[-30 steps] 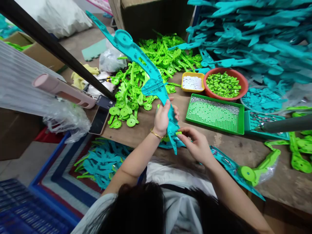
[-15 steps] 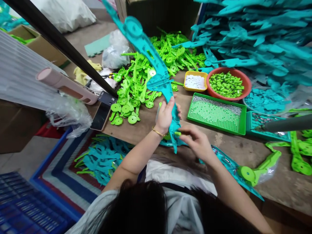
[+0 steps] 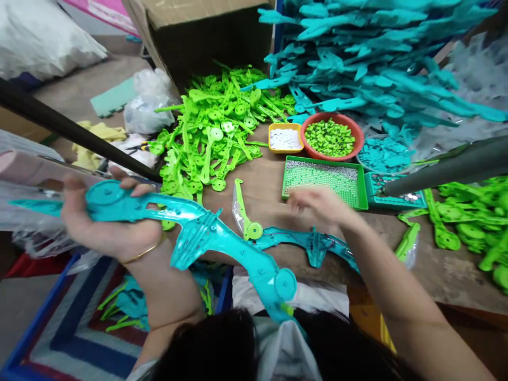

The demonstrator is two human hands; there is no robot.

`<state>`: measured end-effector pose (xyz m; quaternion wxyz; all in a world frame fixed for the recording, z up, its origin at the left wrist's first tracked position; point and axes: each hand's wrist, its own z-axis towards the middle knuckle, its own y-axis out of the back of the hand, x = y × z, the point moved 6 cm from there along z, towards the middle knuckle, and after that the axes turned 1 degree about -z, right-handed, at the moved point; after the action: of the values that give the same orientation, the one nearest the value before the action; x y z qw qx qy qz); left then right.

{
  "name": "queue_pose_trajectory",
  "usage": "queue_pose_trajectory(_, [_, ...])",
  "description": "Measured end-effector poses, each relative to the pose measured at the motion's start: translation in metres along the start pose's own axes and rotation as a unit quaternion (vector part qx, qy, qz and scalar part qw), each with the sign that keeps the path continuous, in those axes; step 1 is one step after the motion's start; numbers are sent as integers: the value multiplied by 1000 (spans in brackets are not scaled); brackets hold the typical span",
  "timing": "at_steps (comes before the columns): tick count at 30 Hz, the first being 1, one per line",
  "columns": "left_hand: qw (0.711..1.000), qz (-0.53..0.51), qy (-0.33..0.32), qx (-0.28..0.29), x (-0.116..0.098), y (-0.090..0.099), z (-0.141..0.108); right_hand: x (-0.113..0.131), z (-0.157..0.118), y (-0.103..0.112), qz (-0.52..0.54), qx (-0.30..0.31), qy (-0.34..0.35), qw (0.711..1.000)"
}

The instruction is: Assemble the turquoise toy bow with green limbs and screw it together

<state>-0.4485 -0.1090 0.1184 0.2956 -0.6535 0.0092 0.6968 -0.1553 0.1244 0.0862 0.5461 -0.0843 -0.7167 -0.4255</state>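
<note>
Turned more crosswise since the earlier frame, the turquoise part (image 3: 234, 246) is clasped near its left end by the left hand (image 3: 113, 234), probably for steadiness, over the desk's (image 3: 456, 272) front edge; what the blurred right hand's (image 3: 319, 203) grip holds, near the green tray (image 3: 364, 198), cannot be told.

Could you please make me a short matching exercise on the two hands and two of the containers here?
1. Left hand
2. Right hand
3. Yellow dish
4. Red bowl

A. Contains small green pieces
B. Seen with fingers overlapping the green tray
C. Contains white pieces
D. Wrapped around a turquoise part

Pairs: 1-D, 2-B, 3-C, 4-A
</note>
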Motion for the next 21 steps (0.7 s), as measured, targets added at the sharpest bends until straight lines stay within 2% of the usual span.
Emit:
queue_pose_trajectory(1, [998,-66,3,-15,1,2,-4,-8,31,23,-40,-68,-16,997])
queue_pose_trajectory(2, [990,-131,5,-43,4,4,-10,-18,58,53,-163,-203,-52,964])
queue_pose_trajectory(3, [984,-162,-3,-76,6,5,-17,-31,86,72,-205,-256,-84,941])
queue_pose_trajectory(5, [976,-176,-31,-128,10,7,-36,-60,133,91,-232,-264,-137,926])
queue_pose_trajectory(6, [974,-172,-37,-140,12,7,-46,-74,148,96,-240,-265,-158,920])
queue_pose_trajectory(9, [975,-157,-13,-157,24,12,-73,-93,165,98,-248,-258,-176,917])
queue_pose_trajectory(11, [976,-146,19,-160,35,16,-84,-87,161,97,-253,-258,-166,918])
queue_pose_trajectory(13, [976,-151,35,-154,47,18,-86,-67,149,95,-263,-264,-142,917])
queue_pose_trajectory(15, [974,-167,34,-148,56,19,-78,-35,128,88,-268,-278,-62,920])
queue_pose_trajectory(18, [968,-193,-1,-164,61,15,-59,24,77,59,-219,-253,130,933])
queue_pose_trajectory(19, [966,-197,-15,-168,59,10,-56,38,58,45,-190,-222,167,942])
queue_pose_trajectory(21, [967,-191,-33,-167,56,-8,-58,59,20,17,-135,-153,194,960])
